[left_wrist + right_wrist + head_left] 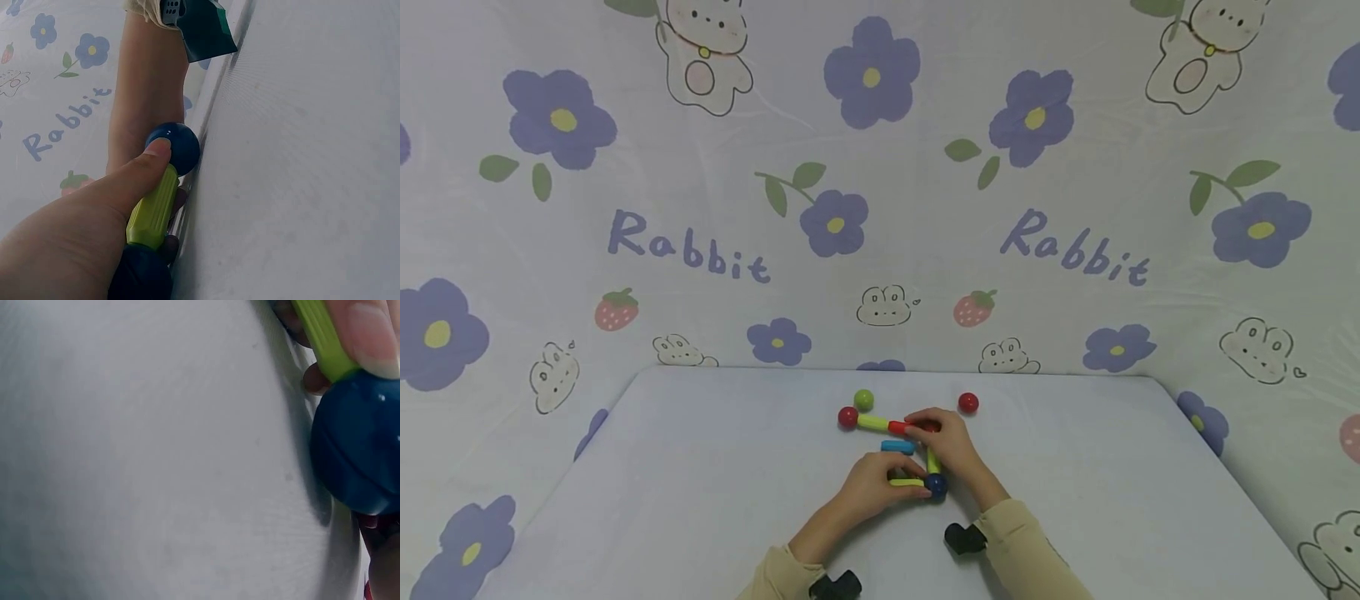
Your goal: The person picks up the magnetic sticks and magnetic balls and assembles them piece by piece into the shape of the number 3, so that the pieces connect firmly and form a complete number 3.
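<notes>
My left hand (pixel 871 485) pinches a short lime-green rod (pixel 152 209), its thumb against a dark blue ball (pixel 936 485) at the rod's right end. Another dark blue ball (pixel 140 272) shows at the other end in the left wrist view. From the first blue ball a second lime rod (pixel 933 461) runs away toward a red ball (pixel 932 426), mostly covered by my right hand (pixel 953 442). That hand's fingertips pinch a red rod (pixel 898 427), in line with a lime rod (pixel 872 423) that meets a red ball (pixel 847 417).
A light blue rod (pixel 898 447) lies between the joined rods. Close behind the left red ball is a green ball (pixel 864 400); a separate red ball (pixel 968 403) sits farther right. All are on a white-covered table (pixel 700 467) before a patterned cloth (pixel 880 208).
</notes>
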`<action>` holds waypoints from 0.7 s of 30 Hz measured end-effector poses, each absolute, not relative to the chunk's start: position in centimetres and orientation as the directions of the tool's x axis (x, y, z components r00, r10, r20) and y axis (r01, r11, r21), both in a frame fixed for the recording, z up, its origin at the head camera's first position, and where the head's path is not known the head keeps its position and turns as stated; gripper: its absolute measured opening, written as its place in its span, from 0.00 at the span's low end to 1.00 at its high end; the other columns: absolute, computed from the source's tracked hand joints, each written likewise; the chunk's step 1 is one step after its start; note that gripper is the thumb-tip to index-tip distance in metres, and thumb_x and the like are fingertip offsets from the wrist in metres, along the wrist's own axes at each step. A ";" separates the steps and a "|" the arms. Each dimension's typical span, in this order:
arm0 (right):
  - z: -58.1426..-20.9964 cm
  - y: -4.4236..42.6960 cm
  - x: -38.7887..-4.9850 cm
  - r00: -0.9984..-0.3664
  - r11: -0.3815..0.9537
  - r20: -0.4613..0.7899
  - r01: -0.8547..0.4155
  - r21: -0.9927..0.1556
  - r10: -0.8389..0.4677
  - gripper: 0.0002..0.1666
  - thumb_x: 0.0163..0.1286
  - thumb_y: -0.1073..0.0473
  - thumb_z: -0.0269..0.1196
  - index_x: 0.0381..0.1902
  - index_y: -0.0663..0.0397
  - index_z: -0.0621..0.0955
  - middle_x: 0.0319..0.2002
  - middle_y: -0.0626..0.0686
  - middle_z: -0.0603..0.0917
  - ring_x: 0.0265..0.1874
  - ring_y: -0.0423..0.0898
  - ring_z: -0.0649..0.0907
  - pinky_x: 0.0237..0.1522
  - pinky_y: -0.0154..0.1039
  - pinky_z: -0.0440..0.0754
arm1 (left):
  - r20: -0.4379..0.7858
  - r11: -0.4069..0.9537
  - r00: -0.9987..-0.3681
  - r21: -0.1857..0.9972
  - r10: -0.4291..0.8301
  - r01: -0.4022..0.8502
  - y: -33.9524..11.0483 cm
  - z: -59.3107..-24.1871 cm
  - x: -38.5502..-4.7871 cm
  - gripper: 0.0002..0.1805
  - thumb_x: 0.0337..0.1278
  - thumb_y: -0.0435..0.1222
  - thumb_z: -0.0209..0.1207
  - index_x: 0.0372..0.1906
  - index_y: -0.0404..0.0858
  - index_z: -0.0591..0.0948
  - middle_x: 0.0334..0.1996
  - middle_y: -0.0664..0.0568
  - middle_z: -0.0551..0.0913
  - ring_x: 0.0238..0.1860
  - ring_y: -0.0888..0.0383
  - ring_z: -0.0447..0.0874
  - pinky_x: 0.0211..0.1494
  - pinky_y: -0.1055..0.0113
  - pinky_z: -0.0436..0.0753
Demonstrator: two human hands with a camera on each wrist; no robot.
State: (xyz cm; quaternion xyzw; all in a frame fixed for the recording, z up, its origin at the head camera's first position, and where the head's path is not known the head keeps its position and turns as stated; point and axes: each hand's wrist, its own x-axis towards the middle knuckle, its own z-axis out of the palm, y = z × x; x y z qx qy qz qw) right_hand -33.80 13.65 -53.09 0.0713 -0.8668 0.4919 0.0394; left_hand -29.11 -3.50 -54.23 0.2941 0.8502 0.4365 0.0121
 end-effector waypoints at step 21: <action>-51.6 12.4 -33.4 -0.967 0.547 0.173 -0.249 -0.799 -0.186 0.16 0.61 0.58 0.70 0.47 0.52 0.84 0.44 0.53 0.84 0.41 0.46 0.80 0.44 0.37 0.79 | 0.225 0.457 -0.827 0.744 0.516 0.487 -3.5 -54.1 -29.1 0.15 0.50 0.53 0.68 0.41 0.52 0.87 0.37 0.64 0.89 0.33 0.74 0.77 0.38 0.77 0.76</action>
